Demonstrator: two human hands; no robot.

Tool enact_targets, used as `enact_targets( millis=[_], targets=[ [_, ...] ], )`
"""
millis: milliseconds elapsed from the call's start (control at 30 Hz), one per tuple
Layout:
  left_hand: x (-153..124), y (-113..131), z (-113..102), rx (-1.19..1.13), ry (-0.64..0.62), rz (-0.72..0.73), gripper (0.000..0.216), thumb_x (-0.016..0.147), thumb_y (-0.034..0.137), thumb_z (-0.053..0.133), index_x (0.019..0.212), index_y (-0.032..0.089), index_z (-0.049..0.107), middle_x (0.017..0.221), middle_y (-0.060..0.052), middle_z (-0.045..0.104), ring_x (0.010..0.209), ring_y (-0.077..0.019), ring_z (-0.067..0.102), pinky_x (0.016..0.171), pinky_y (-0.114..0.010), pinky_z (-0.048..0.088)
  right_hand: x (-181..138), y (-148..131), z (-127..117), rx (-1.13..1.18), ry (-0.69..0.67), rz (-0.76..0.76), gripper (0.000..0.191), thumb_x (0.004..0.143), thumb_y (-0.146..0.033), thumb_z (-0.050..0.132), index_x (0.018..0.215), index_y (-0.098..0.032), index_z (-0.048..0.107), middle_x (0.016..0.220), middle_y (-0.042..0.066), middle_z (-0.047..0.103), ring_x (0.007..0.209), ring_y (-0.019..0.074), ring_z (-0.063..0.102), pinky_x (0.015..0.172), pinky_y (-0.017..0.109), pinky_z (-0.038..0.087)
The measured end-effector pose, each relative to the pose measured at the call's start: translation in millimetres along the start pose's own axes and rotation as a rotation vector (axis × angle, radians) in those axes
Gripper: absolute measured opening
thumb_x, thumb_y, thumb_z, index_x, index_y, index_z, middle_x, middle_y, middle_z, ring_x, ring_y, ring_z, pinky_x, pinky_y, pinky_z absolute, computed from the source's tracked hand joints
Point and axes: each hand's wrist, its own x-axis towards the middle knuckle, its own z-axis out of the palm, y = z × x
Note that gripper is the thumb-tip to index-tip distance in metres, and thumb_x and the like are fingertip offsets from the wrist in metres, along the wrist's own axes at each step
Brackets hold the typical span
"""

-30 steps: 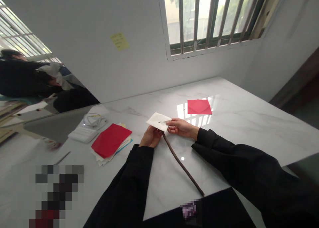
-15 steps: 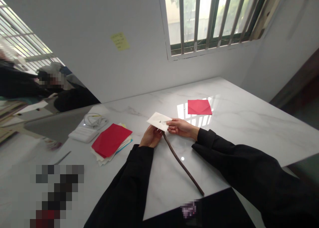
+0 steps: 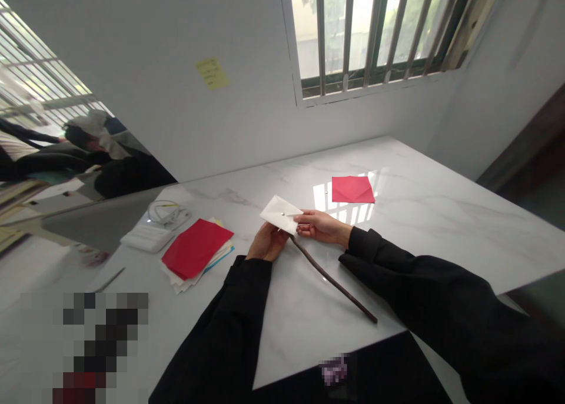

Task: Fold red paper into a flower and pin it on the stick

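A small piece of white folded paper (image 3: 278,207) is held above the table, a small round pin head near its middle. My left hand (image 3: 268,243) supports the paper from below on the left, fingers curled and partly hidden behind it. On the right edge, my right hand (image 3: 318,224) pinches the paper between thumb and fingers. A thin, slightly bent brown stick (image 3: 329,278) runs from under the paper, between my hands, down toward the near right. Its upper end is hidden, so I cannot tell how it meets the paper.
Red paper (image 3: 198,248) tops a stack of sheets on the left, beside a white box (image 3: 149,238) and a coiled cable (image 3: 170,216). Another red sheet (image 3: 353,190) lies toward the wall. A pen-like object (image 3: 110,279) lies at left. A person (image 3: 83,148) bends forward at far left.
The stick's lower end has swung to the right and slightly away from me. The white paper has tilted a little; both hands stay almost in place around it.
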Motion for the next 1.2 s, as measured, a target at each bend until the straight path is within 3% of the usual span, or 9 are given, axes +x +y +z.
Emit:
enact_targets(
  millis=[133, 267, 367, 467, 633, 767, 967, 1033, 1200],
  targets=[
    [-0.9, 1.8, 4.2, 0.048, 0.012, 0.01, 0.039, 0.079, 0.023, 0.087, 0.116, 0.018, 0.076, 0.1, -0.005, 0.079, 0.088, -0.0182, 0.073, 0.075, -0.025, 0.057, 1.2, 1.1, -0.9, 0.003, -0.003, -0.014, 0.025, 0.085, -0.013, 0.083, 0.106, -0.014, 0.069, 0.087, 0.004, 0.073, 0.067, 0.0097, 0.068, 0.067, 0.019, 0.061],
    [0.7, 3.0, 2.1, 0.233, 0.027, 0.086, 0.043, 0.073, 0.032, 0.092, 0.11, 0.017, 0.077, 0.106, -0.008, 0.079, 0.094, -0.0207, 0.072, 0.086, -0.03, 0.056, 3.5, 0.2, -3.9, -0.038, 0.069, -0.103, 0.025, 0.081, -0.017, 0.084, 0.102, -0.015, 0.071, 0.09, 0.004, 0.073, 0.068, 0.009, 0.066, 0.064, 0.019, 0.058],
    [4.8, 4.2, -4.9, 0.527, 0.12, 0.199, 0.041, 0.067, 0.034, 0.092, 0.1, 0.016, 0.077, 0.099, -0.009, 0.079, 0.09, -0.023, 0.072, 0.088, -0.035, 0.055, 6.1, -1.7, -10.1, -0.158, 0.19, -0.242, 0.025, 0.077, -0.023, 0.085, 0.095, -0.016, 0.07, 0.088, 0.003, 0.071, 0.069, 0.0099, 0.066, 0.061, 0.02, 0.053],
    [9.1, 6.6, -13.2, 0.819, 0.215, 0.33, 0.028, 0.071, 0.036, 0.083, 0.092, 0.017, 0.079, 0.095, -0.009, 0.08, 0.092, -0.0259, 0.072, 0.092, -0.037, 0.055, 8.7, -3.3, -18.0, -0.309, 0.276, -0.354, 0.028, 0.074, -0.031, 0.085, 0.089, -0.018, 0.067, 0.081, 0.001, 0.069, 0.067, 0.0113, 0.063, 0.059, 0.022, 0.049],
    [12.7, 12.9, -19.7, 0.887, 0.401, 0.468, 0.036, 0.085, 0.043, 0.062, 0.101, 0.016, 0.081, 0.105, -0.011, 0.081, 0.106, -0.0284, 0.072, 0.103, -0.041, 0.051, 9.7, -3.6, -23.9, -0.464, 0.263, -0.427, 0.029, 0.075, -0.042, 0.079, 0.087, -0.017, 0.068, 0.069, -0.002, 0.063, 0.062, 0.0115, 0.057, 0.06, 0.025, 0.045],
    [11.4, 13.7, -15.6, 0.803, 0.339, 0.471, 0.052, 0.09, 0.058, 0.06, 0.104, 0.012, 0.08, 0.113, -0.015, 0.08, 0.111, -0.0296, 0.072, 0.106, -0.041, 0.051, 9.6, -2.9, -24.4, -0.535, 0.248, -0.45, 0.031, 0.078, -0.046, 0.075, 0.085, -0.018, 0.067, 0.066, -0.002, 0.062, 0.062, 0.0121, 0.057, 0.061, 0.027, 0.045],
    [0.8, 14.4, -1.0, 0.928, 0.205, 0.484, 0.062, 0.097, 0.068, 0.053, 0.12, 0.015, 0.077, 0.126, -0.014, 0.076, 0.122, -0.0304, 0.067, 0.109, -0.04, 0.048, 10.8, -2.3, -25.8, -0.55, 0.246, -0.47, 0.038, 0.079, -0.055, 0.075, 0.083, -0.018, 0.064, 0.064, -0.003, 0.059, 0.06, 0.0119, 0.054, 0.06, 0.027, 0.042],
    [-1.2, 15.4, 3.4, 0.864, 0.176, 0.453, 0.062, 0.092, 0.067, 0.063, 0.124, 0.014, 0.073, 0.125, -0.014, 0.076, 0.12, -0.0303, 0.068, 0.106, -0.039, 0.05, 10.2, -2.4, -24.8, -0.557, 0.22, -0.457, 0.041, 0.077, -0.057, 0.076, 0.081, -0.018, 0.064, 0.063, -0.003, 0.058, 0.059, 0.0116, 0.052, 0.059, 0.027, 0.041],
    [-4.8, 14.6, 12.8, 0.584, 0.065, 0.212, 0.076, 0.07, 0.054, 0.089, 0.13, 0.013, 0.065, 0.115, -0.014, 0.078, 0.101, -0.0285, 0.073, 0.087, -0.037, 0.058, 6.6, -3.0, -20.2, -0.58, 0.187, -0.451, 0.042, 0.077, -0.058, 0.077, 0.078, -0.018, 0.062, 0.064, -0.003, 0.057, 0.06, 0.0117, 0.052, 0.06, 0.027, 0.041]
  ],
)
